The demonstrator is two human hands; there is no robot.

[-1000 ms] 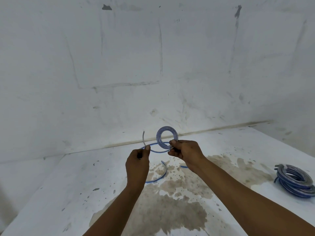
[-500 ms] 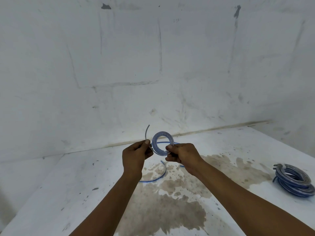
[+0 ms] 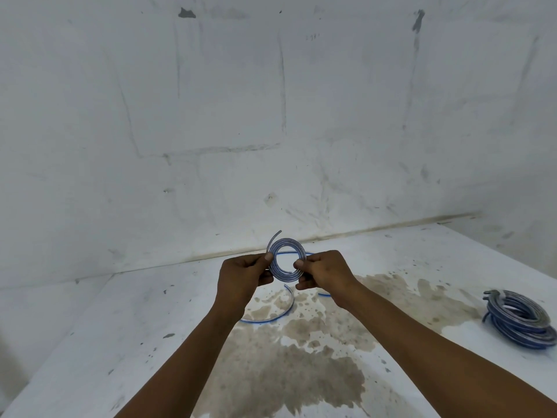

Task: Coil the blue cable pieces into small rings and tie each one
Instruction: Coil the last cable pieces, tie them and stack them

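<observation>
Hands first: left hand (image 3: 241, 279) and right hand (image 3: 325, 274) each pinch opposite sides of the ring (image 3: 286, 259), held up over the table (image 3: 90, 327). Cable looks light, springy, prob. slick; free end (image 3: 272, 238) sticks up. Keep both pinches on the turns. Beyond, loose piece (image 3: 271, 315) on table; coil pile (image 3: 518, 321) far right.

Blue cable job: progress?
Done: a pile of coiled rings sits at the right. In hand: both hands, left and right, pinch a small ring, its tail end still free, untied. Left: loose cable pieces on the table.
</observation>
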